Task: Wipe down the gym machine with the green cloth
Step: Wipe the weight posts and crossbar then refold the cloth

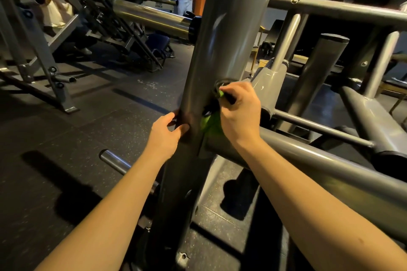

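The green cloth (210,124) is held bunched in the clenched fingers of the right hand (241,114) and pressed against the right side of the post (229,28), whose long axis rises steeply. The post's left edge is gripped by the left hand (167,131), level with the cloth.

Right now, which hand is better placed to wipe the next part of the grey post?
The right. The right hand grips the green cloth against the grey post, beside its ring fitting. The left hand has no cloth; its fingers only hold the post's left edge.
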